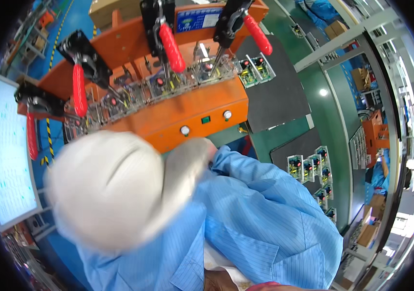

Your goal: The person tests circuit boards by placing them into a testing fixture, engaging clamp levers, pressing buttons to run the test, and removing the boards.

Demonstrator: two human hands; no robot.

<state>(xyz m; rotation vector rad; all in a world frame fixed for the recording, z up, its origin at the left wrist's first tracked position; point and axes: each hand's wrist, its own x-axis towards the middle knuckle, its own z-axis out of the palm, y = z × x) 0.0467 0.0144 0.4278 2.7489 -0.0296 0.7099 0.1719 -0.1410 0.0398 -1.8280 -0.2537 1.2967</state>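
My left hand (pixel 105 189), in a white glove, is raised close to the camera as a large rounded shape smeared by motion. Beside it is my right hand (pixel 187 162), also gloved in white, reaching in from the blue striped right sleeve. The two gloves overlap, and their fingers cannot be made out. Just beyond them stands an orange test fixture (pixel 187 119). Several black toggle clamps with red handles (pixel 170 48) line it, above circuit boards under clear plastic (pixel 161 85). A green switch (pixel 206 120) and round white buttons sit on its front.
To the right, a circuit board pair (pixel 255 70) rests on a black mat (pixel 279 99). Several more boards (pixel 309 167) stand lower right on the green bench. A lit screen (pixel 10 155) is at the left. A metal frame (pixel 347 46) and another person's blue sleeve (pixel 379 177) appear at right.
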